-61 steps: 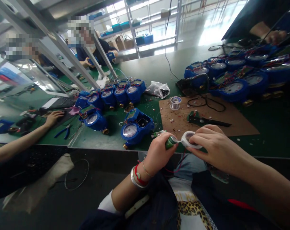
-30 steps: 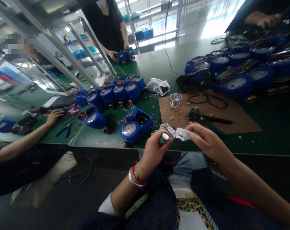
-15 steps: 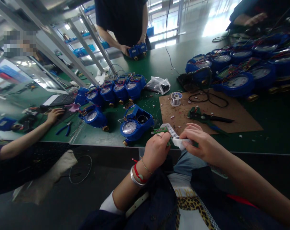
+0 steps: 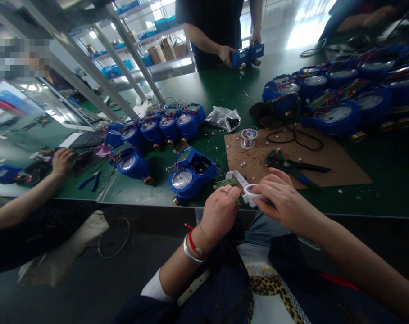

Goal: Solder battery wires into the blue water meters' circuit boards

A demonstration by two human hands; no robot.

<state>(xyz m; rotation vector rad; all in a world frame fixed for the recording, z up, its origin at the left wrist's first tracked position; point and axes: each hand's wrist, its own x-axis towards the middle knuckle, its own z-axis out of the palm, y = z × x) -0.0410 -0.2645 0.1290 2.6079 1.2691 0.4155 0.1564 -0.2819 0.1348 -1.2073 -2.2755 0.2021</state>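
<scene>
My left hand (image 4: pixel 221 207) is closed on a small green circuit board (image 4: pixel 225 183) at the table's front edge. Just to its right, my right hand (image 4: pixel 279 193) grips a roll of white tape or labels (image 4: pixel 252 190), its fingers wrapped over the right side. A printed white strip (image 4: pixel 237 177) runs from the roll up and left, close behind the board. Left of my hands sits an opened blue meter (image 4: pixel 192 174) with a round dial and a dark hollow compartment.
Solder spool (image 4: pixel 248 138) and green-handled tool (image 4: pixel 285 164) lie on brown cardboard (image 4: pixel 346 166). Blue meters (image 4: pixel 167 123) stand behind left, more (image 4: pixel 338 114) at right. Blue pliers (image 4: pixel 89 180) lie left. A person's hand (image 4: pixel 62 161) is far left; another person (image 4: pixel 214 36) stands opposite.
The white roll has tilted in my right hand, showing more of its round face. The person opposite has moved right with the blue meters. The hand at far left has shifted left.
</scene>
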